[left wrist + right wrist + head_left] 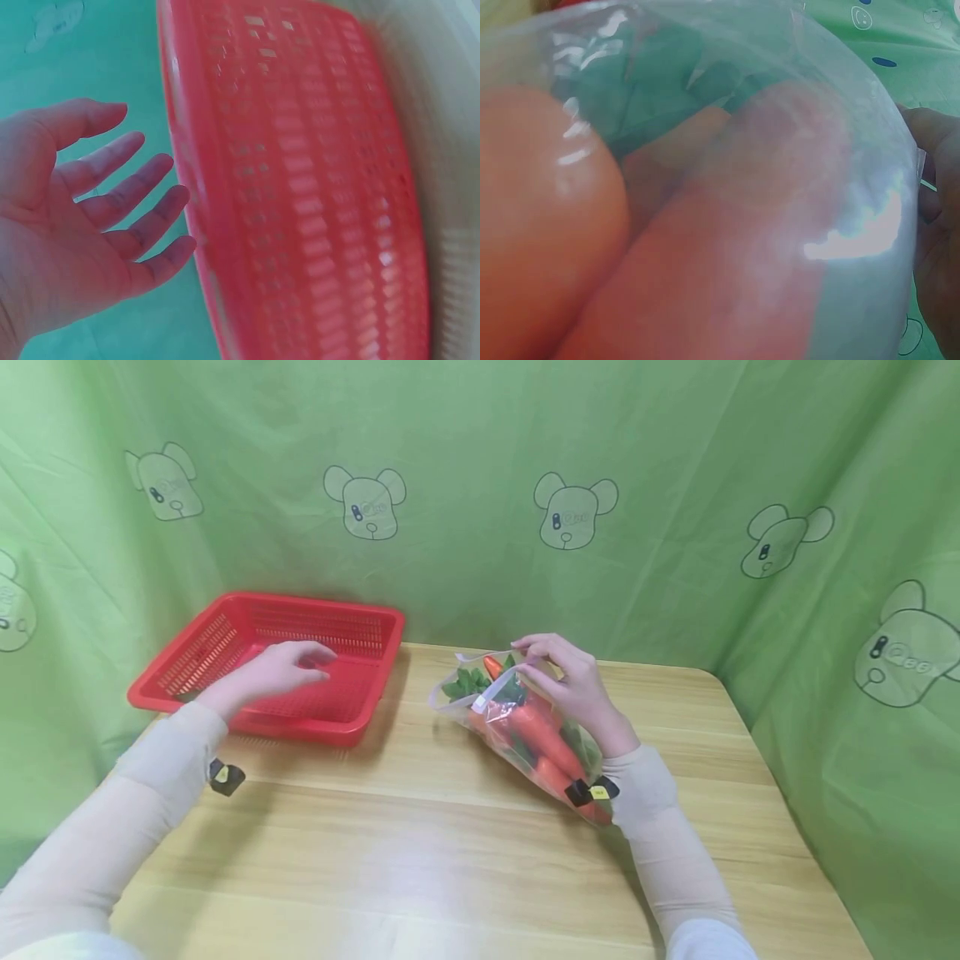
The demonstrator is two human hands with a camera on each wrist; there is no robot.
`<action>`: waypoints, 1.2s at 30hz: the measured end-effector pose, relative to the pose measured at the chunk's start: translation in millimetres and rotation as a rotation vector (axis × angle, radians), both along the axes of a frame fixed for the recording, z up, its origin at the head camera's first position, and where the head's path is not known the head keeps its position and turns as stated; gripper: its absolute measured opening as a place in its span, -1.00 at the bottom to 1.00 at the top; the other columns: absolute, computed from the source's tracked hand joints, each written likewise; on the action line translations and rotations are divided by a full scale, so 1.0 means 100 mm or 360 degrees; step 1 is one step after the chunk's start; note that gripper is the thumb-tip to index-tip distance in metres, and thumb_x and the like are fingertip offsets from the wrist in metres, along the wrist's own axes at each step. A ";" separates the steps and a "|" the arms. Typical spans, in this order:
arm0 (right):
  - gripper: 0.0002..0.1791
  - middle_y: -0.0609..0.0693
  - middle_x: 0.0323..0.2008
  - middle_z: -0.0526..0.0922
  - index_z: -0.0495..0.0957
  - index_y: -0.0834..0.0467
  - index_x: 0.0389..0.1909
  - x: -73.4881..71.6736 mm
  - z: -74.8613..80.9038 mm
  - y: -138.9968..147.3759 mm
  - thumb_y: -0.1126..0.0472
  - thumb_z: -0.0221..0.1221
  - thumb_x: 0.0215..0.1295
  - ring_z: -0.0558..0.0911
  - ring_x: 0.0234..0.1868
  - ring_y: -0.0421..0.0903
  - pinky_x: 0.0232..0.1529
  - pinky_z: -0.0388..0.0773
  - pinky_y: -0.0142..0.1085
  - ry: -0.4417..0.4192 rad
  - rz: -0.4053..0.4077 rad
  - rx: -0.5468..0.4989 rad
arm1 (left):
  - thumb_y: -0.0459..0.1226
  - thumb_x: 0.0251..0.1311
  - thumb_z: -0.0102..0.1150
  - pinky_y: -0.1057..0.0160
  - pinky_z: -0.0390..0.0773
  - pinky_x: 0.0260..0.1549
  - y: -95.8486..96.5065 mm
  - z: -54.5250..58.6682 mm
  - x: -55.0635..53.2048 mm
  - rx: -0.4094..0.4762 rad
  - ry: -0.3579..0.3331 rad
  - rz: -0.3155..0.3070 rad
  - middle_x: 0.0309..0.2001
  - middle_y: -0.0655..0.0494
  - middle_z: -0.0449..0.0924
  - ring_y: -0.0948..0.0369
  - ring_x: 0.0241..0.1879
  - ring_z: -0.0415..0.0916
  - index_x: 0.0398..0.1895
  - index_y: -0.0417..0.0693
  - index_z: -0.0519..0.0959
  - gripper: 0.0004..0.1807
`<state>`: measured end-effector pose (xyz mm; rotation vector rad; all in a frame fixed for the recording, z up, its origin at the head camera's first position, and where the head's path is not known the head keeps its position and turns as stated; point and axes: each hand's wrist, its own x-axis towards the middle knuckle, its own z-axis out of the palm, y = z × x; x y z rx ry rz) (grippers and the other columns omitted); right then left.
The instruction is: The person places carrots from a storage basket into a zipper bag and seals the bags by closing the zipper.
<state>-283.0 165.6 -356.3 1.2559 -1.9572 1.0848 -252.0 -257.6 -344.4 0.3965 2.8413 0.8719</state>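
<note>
A clear zip bag (pixel 483 700) lies on the table, holding several orange carrots (pixel 542 735) with green leafy tops (pixel 467 683). Its mouth faces up and to the left, and one carrot tip shows there. My right hand (pixel 573 681) pinches the bag's upper edge between thumb and fingers. In the right wrist view the plastic and blurred carrots (pixel 727 247) cover most of that hand. Over the red basket (pixel 348 731) hangs my left hand (pixel 273 672), fingers spread and holding nothing. The left wrist view shows its fingertips close to the basket's rim (pixel 184 150).
The wooden table (pixel 420 852) runs under both bag and basket. A green curtain (pixel 465 568) printed with bear heads hangs behind and at both sides. Black devices are strapped to each wrist.
</note>
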 end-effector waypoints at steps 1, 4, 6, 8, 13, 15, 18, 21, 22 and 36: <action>-0.80 0.18 -0.12 0.70 0.55 0.24 -0.38 0.00 0.00 0.00 0.52 0.33 0.03 0.66 -0.05 0.01 0.08 0.55 -0.50 0.0003 0.0001 0.0001 | -0.27 0.28 0.14 -0.17 0.37 0.25 -0.05 -0.02 -0.01 -0.0010 -0.0005 0.0014 0.18 -0.23 0.52 -0.16 0.24 0.41 0.22 -0.22 0.45 -0.55; -0.79 0.19 -0.13 0.70 0.55 0.25 -0.37 -0.01 0.00 0.00 0.53 0.33 0.02 0.65 -0.05 -0.01 0.08 0.55 -0.50 0.0013 0.0005 0.0000 | -0.28 0.29 0.13 -0.19 0.38 0.22 -0.19 -0.08 -0.02 -0.0034 -0.0022 0.0035 0.14 -0.29 0.54 -0.19 0.20 0.44 0.19 -0.29 0.45 -0.56; -0.79 0.21 -0.13 0.70 0.55 0.26 -0.37 -0.01 0.00 0.01 0.54 0.34 0.01 0.65 -0.04 -0.04 0.08 0.55 -0.50 0.0018 0.0002 -0.0002 | -0.29 0.29 0.13 -0.19 0.39 0.21 -0.29 -0.11 -0.03 -0.0055 -0.0032 0.0048 0.12 -0.32 0.55 -0.22 0.17 0.46 0.18 -0.33 0.45 -0.56; -0.79 0.22 -0.14 0.70 0.55 0.27 -0.37 -0.02 -0.01 0.01 0.54 0.34 0.01 0.65 -0.04 -0.06 0.07 0.56 -0.51 0.0024 0.0000 -0.0001 | -0.29 0.28 0.14 -0.20 0.39 0.19 -0.39 -0.15 -0.05 -0.0077 -0.0046 0.0055 0.10 -0.35 0.55 -0.24 0.15 0.47 0.16 -0.37 0.45 -0.56; -0.79 0.22 -0.13 0.69 0.55 0.27 -0.37 -0.01 -0.01 0.02 0.55 0.33 0.02 0.65 -0.04 -0.07 0.06 0.56 -0.51 0.0027 -0.0004 0.0006 | -0.27 0.25 0.17 -0.25 0.37 0.18 -0.61 -0.23 -0.07 -0.0156 -0.0128 0.0080 0.15 -0.41 0.48 -0.31 0.16 0.41 0.16 -0.41 0.43 -0.52; -0.79 0.21 -0.13 0.69 0.55 0.27 -0.36 -0.01 -0.01 0.03 0.55 0.33 0.02 0.65 -0.04 -0.05 0.06 0.56 -0.51 0.0033 -0.0012 0.0010 | -0.25 0.25 0.17 -0.24 0.42 0.12 -0.68 -0.25 -0.05 -0.0181 -0.0189 0.0098 0.18 -0.42 0.44 -0.31 0.16 0.39 0.18 -0.41 0.42 -0.49; -0.79 0.18 -0.13 0.70 0.55 0.27 -0.37 0.00 -0.01 0.03 0.54 0.33 0.01 0.66 -0.06 0.00 0.05 0.56 -0.51 0.0048 -0.0025 0.0015 | -0.22 0.24 0.17 -0.23 0.42 0.11 -0.78 -0.27 -0.03 -0.0234 -0.0252 0.0113 0.19 -0.43 0.42 -0.32 0.17 0.37 0.19 -0.43 0.41 -0.46; -0.80 0.19 -0.13 0.70 0.54 0.28 -0.38 0.01 0.02 0.02 0.55 0.32 0.02 0.66 -0.08 0.03 0.04 0.56 -0.51 0.0061 -0.0019 0.0017 | -0.19 0.23 0.17 -0.28 0.38 0.14 -0.88 -0.30 -0.01 -0.0316 -0.0294 0.0116 0.15 -0.43 0.46 -0.34 0.16 0.37 0.14 -0.44 0.45 -0.47; -0.80 0.20 -0.13 0.70 0.54 0.28 -0.38 0.01 0.03 0.02 0.55 0.32 0.02 0.66 -0.08 0.04 0.04 0.57 -0.51 0.0063 -0.0011 0.0010 | -0.19 0.22 0.18 -0.29 0.34 0.18 -0.91 -0.31 -0.01 -0.0354 -0.0291 0.0105 0.13 -0.43 0.48 -0.35 0.17 0.36 0.11 -0.44 0.48 -0.48; -0.89 0.27 -0.19 0.69 0.52 0.39 -0.40 -0.09 0.48 0.12 0.53 0.27 0.10 0.69 -0.14 0.09 -0.01 0.58 -0.54 0.0112 -0.0185 -0.0065 | -0.23 0.21 0.13 -0.28 0.38 0.12 -1.05 -0.30 -0.01 -0.0502 -0.0440 0.0077 0.05 -0.42 0.54 -0.30 0.07 0.46 0.03 -0.42 0.55 -0.57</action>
